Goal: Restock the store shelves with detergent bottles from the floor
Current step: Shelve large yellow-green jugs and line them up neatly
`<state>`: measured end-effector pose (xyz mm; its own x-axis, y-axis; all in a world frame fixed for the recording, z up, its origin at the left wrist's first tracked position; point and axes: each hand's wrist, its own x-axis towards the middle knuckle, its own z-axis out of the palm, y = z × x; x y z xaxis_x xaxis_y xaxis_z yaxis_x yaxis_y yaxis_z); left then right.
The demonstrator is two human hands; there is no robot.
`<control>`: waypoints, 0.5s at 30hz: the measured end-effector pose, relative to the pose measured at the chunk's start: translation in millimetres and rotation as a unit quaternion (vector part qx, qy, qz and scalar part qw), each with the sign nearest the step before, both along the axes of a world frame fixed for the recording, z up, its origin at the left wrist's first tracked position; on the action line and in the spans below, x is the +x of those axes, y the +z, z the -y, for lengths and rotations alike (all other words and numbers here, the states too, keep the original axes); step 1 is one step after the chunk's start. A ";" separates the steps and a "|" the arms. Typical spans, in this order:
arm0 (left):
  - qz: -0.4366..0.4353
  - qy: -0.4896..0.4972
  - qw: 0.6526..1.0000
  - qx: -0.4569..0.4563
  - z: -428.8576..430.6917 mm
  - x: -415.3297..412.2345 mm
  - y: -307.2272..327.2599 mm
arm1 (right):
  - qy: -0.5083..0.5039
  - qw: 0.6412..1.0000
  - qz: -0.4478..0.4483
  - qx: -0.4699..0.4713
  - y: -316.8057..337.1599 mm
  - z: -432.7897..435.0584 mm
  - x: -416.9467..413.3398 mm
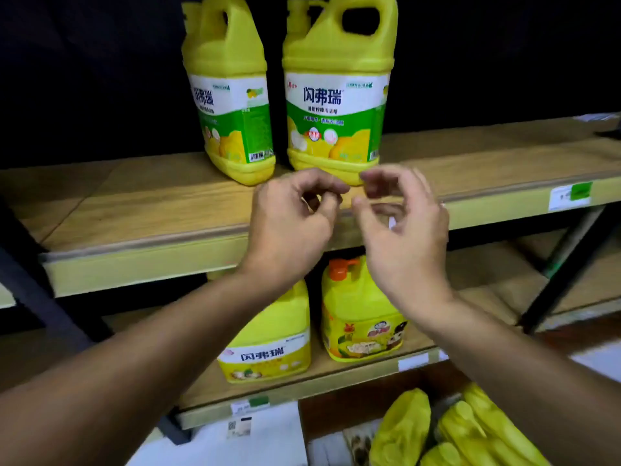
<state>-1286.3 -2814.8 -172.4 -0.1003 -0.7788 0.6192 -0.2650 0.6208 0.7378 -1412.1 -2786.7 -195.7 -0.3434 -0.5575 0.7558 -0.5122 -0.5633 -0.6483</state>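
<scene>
Two yellow plastic jugs (336,95) on wood-grain shelf (134,203), left hand (289,227) and right hand (406,237) before them, grips loosely curled, empty.

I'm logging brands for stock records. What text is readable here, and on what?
"闪弗瑞" on the upper right bottle.
"闪弗瑞" on the upper left bottle.
"闪弗瑞" on the lower left bottle.
Their smaller print: too blurred.
Orange-pump bottle label: unreadable.
Shelf tags: too blurred.

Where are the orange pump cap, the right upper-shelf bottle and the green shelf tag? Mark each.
orange pump cap (341,269): head view, its top.
right upper-shelf bottle (336,95): head view, white label.
green shelf tag (581,191): head view, its middle.
</scene>
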 end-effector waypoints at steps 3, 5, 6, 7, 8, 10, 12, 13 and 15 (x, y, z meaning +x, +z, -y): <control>0.017 -0.017 1.000 0.012 -31.4 18.1 -53.7 | 0.041 0.995 -0.053 0.072 -63.5 -32.2 5.7; 0.057 -0.024 0.994 0.088 -47.9 28.5 -105.5 | 0.058 0.978 -0.089 0.182 -106.5 -47.0 1.8; 0.081 -0.032 0.986 0.140 -54.2 32.6 -130.3 | 0.057 0.962 -0.117 0.241 -124.0 -52.4 -1.2; 0.114 -0.047 0.973 0.197 -63.4 36.4 -157.8 | 0.062 0.937 -0.137 0.314 -143.5 -60.5 -4.3; 0.154 -0.072 0.953 0.250 -71.9 40.2 -183.3 | 0.077 0.901 -0.135 0.406 -160.7 -67.1 -7.5; 0.239 -0.126 0.902 0.338 -89.5 49.0 -228.4 | 0.137 0.783 -0.105 0.598 -191.6 -83.4 -13.1; 0.285 -0.158 0.858 0.398 -100.3 59.3 -262.5 | 0.187 0.685 -0.204 0.674 -218.3 -100.2 -15.5; 0.297 -0.163 0.842 0.420 -102.7 64.0 -274.4 | 0.203 0.658 -0.278 0.670 -229.9 -107.9 -14.3; 0.317 -0.175 0.815 0.453 -103.0 71.2 -291.6 | 0.217 0.621 -0.415 0.629 -247.9 -123.8 -7.1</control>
